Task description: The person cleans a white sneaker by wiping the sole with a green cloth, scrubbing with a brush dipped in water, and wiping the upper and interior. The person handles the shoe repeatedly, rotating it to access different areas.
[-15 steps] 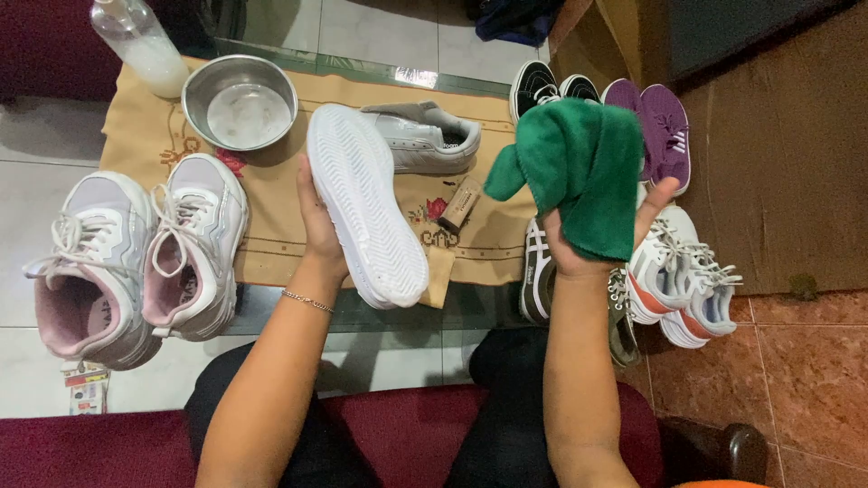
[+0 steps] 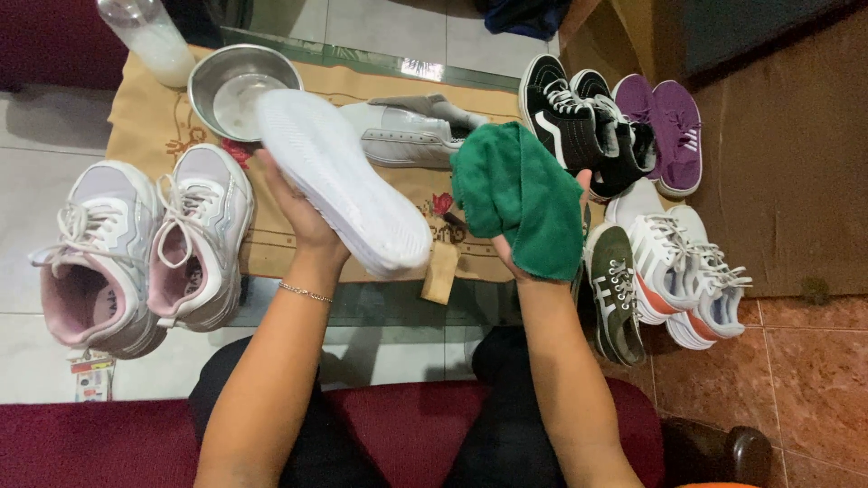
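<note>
We see the left hand (image 2: 303, 212), fingers clamped on a white sneaker (image 2: 342, 181) turned sole-up, while right hand (image 2: 533, 258) fingers grip a green cloth (image 2: 520, 199) beside that sneaker.

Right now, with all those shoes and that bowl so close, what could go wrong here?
The white shoe, held sole-up in the left hand, hangs right beside the metal bowl and the plastic bottle; a swing might knock either one. The green cloth in the right hand could brush the black sneakers.
</note>
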